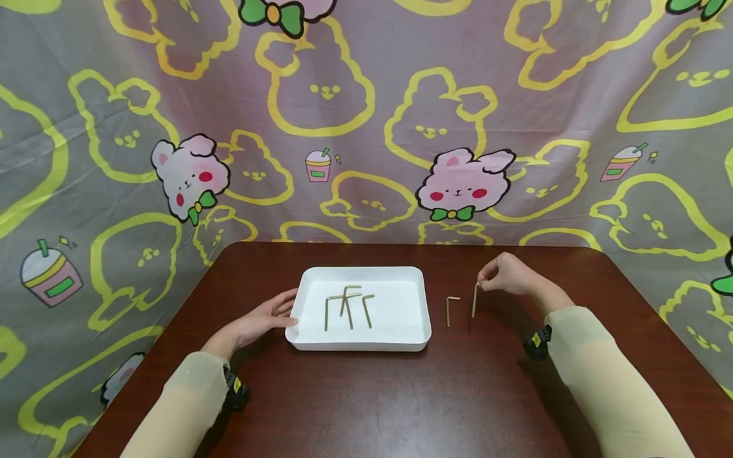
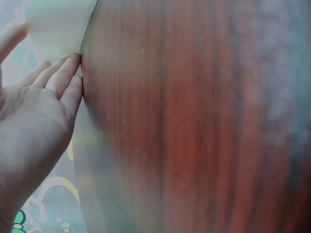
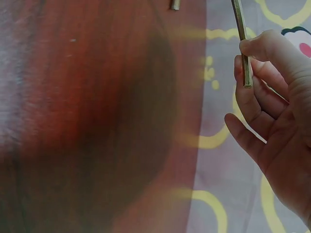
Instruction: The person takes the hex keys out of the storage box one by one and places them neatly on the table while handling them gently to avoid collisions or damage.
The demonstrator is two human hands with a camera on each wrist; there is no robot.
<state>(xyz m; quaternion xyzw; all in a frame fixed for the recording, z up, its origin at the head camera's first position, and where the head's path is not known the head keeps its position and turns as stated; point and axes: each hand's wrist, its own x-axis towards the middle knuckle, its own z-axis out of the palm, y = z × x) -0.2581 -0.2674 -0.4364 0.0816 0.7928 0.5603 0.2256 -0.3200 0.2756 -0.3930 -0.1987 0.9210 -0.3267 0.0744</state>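
Observation:
My right hand (image 1: 508, 275) pinches a brass-coloured hex key (image 1: 474, 300) between thumb and fingertips, over the table right of the tray. In the right wrist view the hex key (image 3: 241, 29) has its short end poking past the thumb. One more L-shaped hex key (image 1: 448, 312) lies on the table between that hand and the white tray (image 1: 361, 346). Several similar hex keys (image 1: 367, 312) lie in the tray, some crossing each other. At the tray's left side, my left hand (image 1: 258, 323) touches it with fairly straight fingers (image 2: 63, 75), its thumb near the front left corner.
The dark reddish-brown wooden table (image 1: 366, 401) carries the tray in its middle. Behind and beside it hangs a grey curtain (image 1: 366, 152) with cartoon figures. Black wrist cameras (image 1: 537, 343) sit on both sleeves.

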